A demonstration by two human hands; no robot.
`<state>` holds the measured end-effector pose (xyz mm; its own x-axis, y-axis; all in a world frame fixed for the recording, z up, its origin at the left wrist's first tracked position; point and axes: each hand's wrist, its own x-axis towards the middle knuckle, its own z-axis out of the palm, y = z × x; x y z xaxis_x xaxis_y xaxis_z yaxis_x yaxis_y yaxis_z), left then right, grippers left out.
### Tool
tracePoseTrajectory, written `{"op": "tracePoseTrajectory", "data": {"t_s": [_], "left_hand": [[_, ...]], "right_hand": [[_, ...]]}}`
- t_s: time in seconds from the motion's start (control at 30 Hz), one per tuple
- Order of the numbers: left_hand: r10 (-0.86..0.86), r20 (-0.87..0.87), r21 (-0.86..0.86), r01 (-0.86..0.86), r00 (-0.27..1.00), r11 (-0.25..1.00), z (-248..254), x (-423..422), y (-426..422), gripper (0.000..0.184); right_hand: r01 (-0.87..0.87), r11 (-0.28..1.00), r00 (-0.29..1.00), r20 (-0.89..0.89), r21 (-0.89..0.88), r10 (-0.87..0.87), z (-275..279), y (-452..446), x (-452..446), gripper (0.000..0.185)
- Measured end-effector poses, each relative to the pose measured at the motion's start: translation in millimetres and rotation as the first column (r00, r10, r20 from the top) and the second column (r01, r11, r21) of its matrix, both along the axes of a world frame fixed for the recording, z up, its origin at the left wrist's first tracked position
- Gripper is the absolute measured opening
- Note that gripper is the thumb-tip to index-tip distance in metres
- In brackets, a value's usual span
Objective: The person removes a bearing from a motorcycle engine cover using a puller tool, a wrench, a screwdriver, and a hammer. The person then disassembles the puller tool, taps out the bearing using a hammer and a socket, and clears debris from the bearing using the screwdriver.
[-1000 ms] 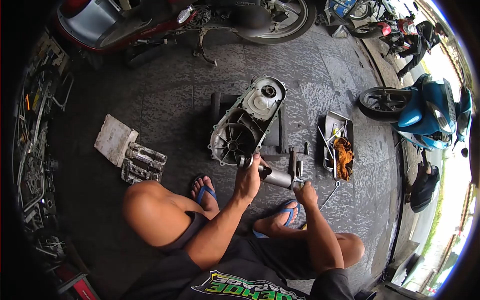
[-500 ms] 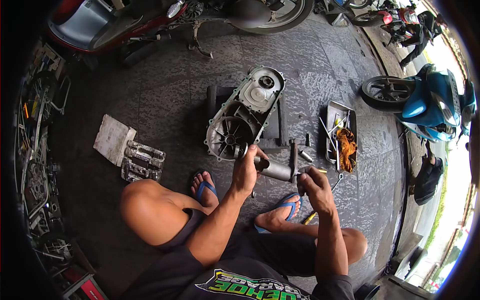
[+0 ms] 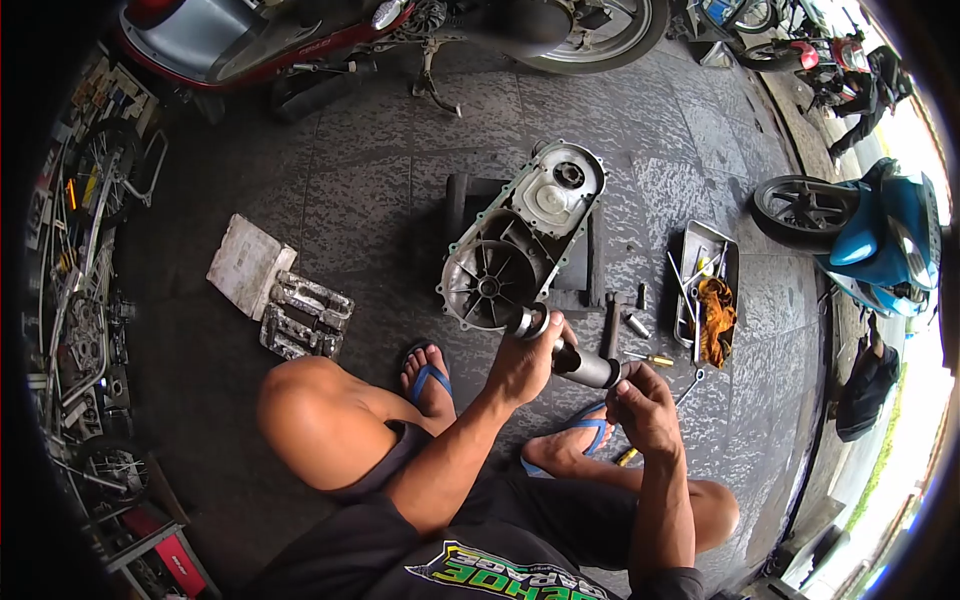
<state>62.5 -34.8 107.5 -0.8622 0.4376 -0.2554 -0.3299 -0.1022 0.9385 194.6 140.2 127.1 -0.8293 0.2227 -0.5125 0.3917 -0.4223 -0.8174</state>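
Note:
My left hand (image 3: 527,360) is wrapped round one end of a metal tool with a ring-shaped end, beside the lower edge of the engine casing (image 3: 487,285). From it a grey metal cylinder (image 3: 588,368) points to the right. The fingers of my right hand (image 3: 645,400) are closed at the cylinder's right end; whether they hold a smaller part there is hidden. The casing lies tilted on a dark stand (image 3: 590,255). A hammer-like tool (image 3: 611,325) and a metal socket (image 3: 637,325) lie on the floor just above my right hand.
A metal tray (image 3: 733,270) with tools and an orange cloth (image 3: 716,320) is at the right. An open tool case (image 3: 250,267) lies left. Motorcycles stand around, including a red one (image 3: 310,45) and a blue one (image 3: 880,235). A person in dark clothes (image 3: 868,390) is far right.
The view has shifted, moving the scene rightward. My right hand has turned and now closes on the cylinder's end. The socket and a yellow-handled screwdriver now show on the floor.

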Motion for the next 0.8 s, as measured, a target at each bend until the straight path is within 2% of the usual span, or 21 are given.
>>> {"op": "tracePoseTrajectory", "data": {"t_s": [0.07,0.13,0.2,0.23,0.3,0.37,0.43,0.53,0.57,0.6,0.67,0.73,0.8], "left_hand": [[-0.006,-0.115,0.005,0.007,0.993,1.000,1.1,-1.8,0.4,0.045],[-0.026,-0.103,0.001,0.027,0.994,1.000,0.4,-3.1,-0.2,0.046],[0.021,-0.111,0.066,-0.013,0.994,0.998,-1.2,-3.4,0.5,0.047],[0.021,-0.109,0.065,-0.014,0.994,0.998,-0.7,-4.1,-0.5,0.047],[-0.006,0.016,0.059,0.005,1.000,0.998,1.3,-6.2,-3.7,0.048],[-0.011,0.032,0.070,0.009,0.999,0.998,0.3,-8.4,-4.8,0.048],[0.006,0.022,0.101,-0.009,1.000,0.995,0.0,-9.2,-2.7,0.050],[-0.003,0.029,0.089,0.000,1.000,0.996,-1.6,-9.8,-3.0,0.051],[-0.008,0.043,0.090,0.004,0.999,0.996,-1.2,-9.5,-2.8,0.051],[-0.013,0.043,0.089,0.009,0.999,0.996,-1.3,-9.1,-2.0,0.051],[-0.018,0.060,0.114,0.011,0.998,0.993,-2.2,-8.9,-0.6,0.052],[-0.033,0.124,0.135,0.016,0.992,0.991,-5.6,-7.5,-0.9,0.053],[-0.046,0.185,0.156,0.017,0.982,0.988,-6.5,-7.4,-1.0,0.053]], "right_hand": [[0.014,0.989,0.999,-0.032,-0.144,-0.019,-2.1,-2.4,-0.7,0.015],[0.067,0.987,0.998,0.011,-0.148,-0.066,3.1,-7.9,-4.4,0.022],[0.060,0.980,0.988,0.153,-0.190,-0.031,5.4,-7.1,-4.9,0.034],[0.014,0.999,0.984,0.178,-0.053,-0.004,2.5,-7.6,-3.8,0.045],[-0.003,0.998,0.992,0.126,-0.062,0.010,-2.8,-4.0,-1.3,0.041],[-0.015,0.997,0.997,0.072,-0.069,0.020,-3.5,-4.4,-0.9,0.037],[0.010,0.998,0.998,-0.069,0.061,-0.006,-3.3,-10.9,0.6,0.028],[0.009,0.999,0.998,-0.066,0.049,-0.006,2.6,-14.3,1.6,0.025],[0.054,0.996,0.995,-0.085,-0.070,-0.060,9.5,-18.2,-3.2,0.026],[0.059,0.996,0.994,-0.085,-0.071,-0.065,8.2,-14.0,-0.7,0.026],[-0.005,1.000,0.986,0.164,0.025,0.000,4.1,-3.2,5.4,0.026],[0.009,0.999,0.991,0.136,0.032,-0.013,5.4,-5.9,6.5,0.024],[0.032,0.985,0.999,-0.049,0.169,-0.024,13.8,-13.7,2.6,0.021]]}}
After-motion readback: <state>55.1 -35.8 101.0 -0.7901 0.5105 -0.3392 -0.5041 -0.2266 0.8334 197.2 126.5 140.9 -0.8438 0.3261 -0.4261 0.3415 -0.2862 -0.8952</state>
